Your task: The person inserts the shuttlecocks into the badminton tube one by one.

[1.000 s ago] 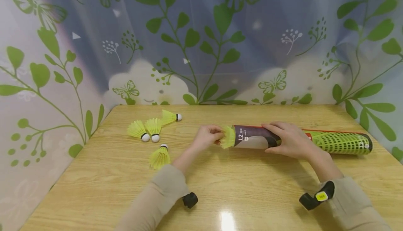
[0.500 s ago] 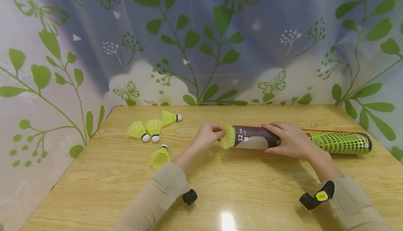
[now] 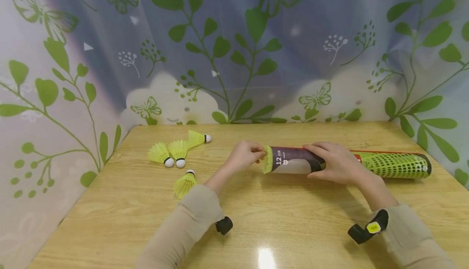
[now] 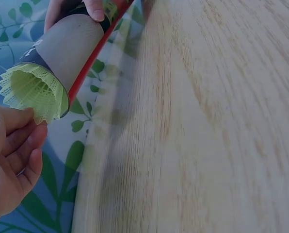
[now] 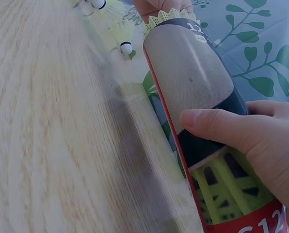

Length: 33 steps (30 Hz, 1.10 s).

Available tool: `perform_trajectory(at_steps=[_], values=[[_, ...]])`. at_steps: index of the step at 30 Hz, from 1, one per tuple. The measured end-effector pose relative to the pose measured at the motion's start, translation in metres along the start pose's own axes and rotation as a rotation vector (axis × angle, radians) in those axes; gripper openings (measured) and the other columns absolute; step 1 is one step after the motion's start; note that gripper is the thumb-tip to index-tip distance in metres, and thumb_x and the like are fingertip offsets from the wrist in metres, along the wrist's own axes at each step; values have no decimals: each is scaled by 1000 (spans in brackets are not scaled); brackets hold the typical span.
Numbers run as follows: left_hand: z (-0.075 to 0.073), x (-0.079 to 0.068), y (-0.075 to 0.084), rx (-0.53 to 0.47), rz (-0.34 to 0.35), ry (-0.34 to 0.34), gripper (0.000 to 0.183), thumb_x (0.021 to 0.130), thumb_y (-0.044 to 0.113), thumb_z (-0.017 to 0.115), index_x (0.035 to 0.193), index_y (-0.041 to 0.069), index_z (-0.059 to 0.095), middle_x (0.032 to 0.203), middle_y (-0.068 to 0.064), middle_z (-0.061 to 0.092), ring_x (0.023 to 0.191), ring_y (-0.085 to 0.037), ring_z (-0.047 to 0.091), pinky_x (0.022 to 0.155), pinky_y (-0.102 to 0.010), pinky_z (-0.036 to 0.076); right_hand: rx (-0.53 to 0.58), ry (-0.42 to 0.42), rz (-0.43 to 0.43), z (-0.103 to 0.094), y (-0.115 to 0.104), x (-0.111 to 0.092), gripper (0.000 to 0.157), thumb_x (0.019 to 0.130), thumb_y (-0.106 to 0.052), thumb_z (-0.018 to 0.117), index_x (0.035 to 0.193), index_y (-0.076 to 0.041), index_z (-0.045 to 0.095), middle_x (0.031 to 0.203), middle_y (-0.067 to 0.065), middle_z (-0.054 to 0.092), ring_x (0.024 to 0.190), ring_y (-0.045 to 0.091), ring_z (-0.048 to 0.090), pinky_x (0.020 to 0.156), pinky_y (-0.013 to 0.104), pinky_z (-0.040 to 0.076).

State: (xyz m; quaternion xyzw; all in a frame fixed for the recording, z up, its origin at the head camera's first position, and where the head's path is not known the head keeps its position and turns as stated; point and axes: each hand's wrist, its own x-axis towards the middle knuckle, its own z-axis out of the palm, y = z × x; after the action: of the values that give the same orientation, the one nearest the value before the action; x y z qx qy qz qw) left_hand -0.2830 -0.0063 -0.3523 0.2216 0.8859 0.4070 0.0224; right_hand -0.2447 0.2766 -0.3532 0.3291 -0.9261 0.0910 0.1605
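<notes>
"While the right hand (image 3: 338,164) is gripping the tube (image 3: 294,164) at four o'clock, what's the left hand (image 3: 243,156) doing?"
"It's pinching a shuttlecock (image 4: 35,92) poking from the tube's nine-o'clock end."
"Others?"
"Four loose shuttlecocks (image 3: 178,151) are lying on the worktop (image 3: 300,220), eight o'clock."

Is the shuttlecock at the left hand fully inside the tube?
No, partly out: the shuttlecock's skirt projects beyond the tube, and the left hand pinches its edge.

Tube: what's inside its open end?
A shuttlecock, its skirt rim jutting out, pinched by the left hand. Its cork is covered by the tube; deeper contents can't be made out.
</notes>
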Motion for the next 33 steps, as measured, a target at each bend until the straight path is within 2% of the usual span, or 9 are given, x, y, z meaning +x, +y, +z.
perform_trajectory(at_steps=[8,18,24,33], values=[[6,2,3,37,16,7,15,90,11,63,97,3,73,85,-8,71,66,-18,65,51,-17,43,5,-12,10,0,0,0,78,66,-40,83,131,-8,53,119,16,59,105,37,56,83,54,44],[14,8,9,80,-1,82,13,88,8,63,90,4,75,81,-7,72,53,-4,53,48,-15,42,9,-16,24,0,0,1,78,67,-39,83,131,-8,53,119,17,58,106,39,55,85,55,44],[18,12,8,79,-35,108,14,88,7,62,89,5,76,81,-5,72,56,-5,54,50,-15,42,-2,-4,19,1,1,4,77,66,-39,83,130,-8,54,118,17,59,106,38,56,84,55,44],[22,12,11,186,-27,148,16,87,8,61,82,8,76,72,-2,70,52,-4,50,47,-14,38,4,0,19,3,1,4,78,65,-38,84,130,-7,54,118,17,59,106,39,56,85,55,43]])
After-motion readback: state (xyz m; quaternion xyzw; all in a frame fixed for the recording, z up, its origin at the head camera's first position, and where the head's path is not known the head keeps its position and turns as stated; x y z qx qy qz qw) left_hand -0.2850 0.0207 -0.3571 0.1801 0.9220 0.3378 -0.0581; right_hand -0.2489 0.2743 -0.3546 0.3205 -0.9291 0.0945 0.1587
